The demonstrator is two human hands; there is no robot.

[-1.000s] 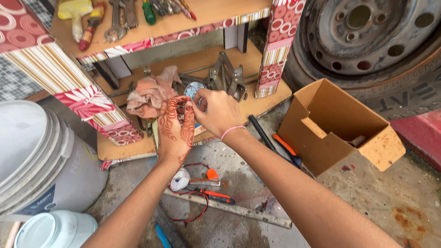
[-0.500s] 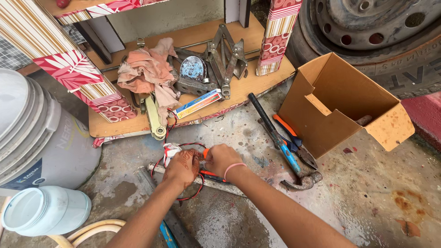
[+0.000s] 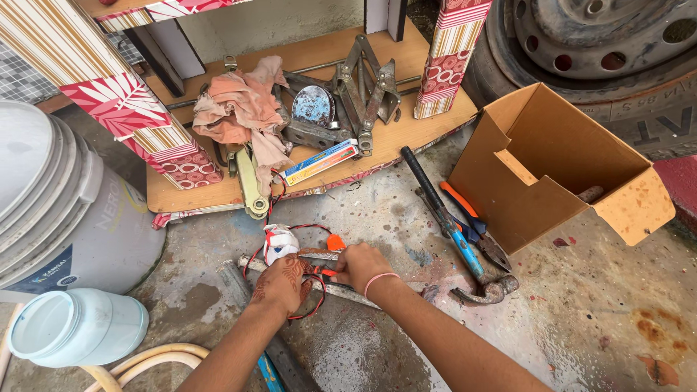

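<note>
A: L to R, quick. What's far left?

B: Big grey bucket, small pale blue tub below it, cream hose at the bottom edge. All well apart from the hands.

A: Hands?

B: Both low on the concrete floor. Left hand lies over red wire, fingers curled down, grip narrow, can't tell if it truly pinches the wire. Right hand just beside it, grip closed on a small red-tipped bit of the same tangle.

A: And the wire bundle itself?

B: On the floor just below the low shelf, by a white wrapped piece and an orange cap, lying across a grey metal bar.

A: Risks?

B: My guess: wire loops under the left palm, so a pull could snag on the bar or drag the white piece. Floor looks wet, fingers may slip.

A: Further right?

B: Blue-handled claw hammer, orange-handled pliers, near enough to get knocked. Then an open cardboard box, tyre behind.
</note>
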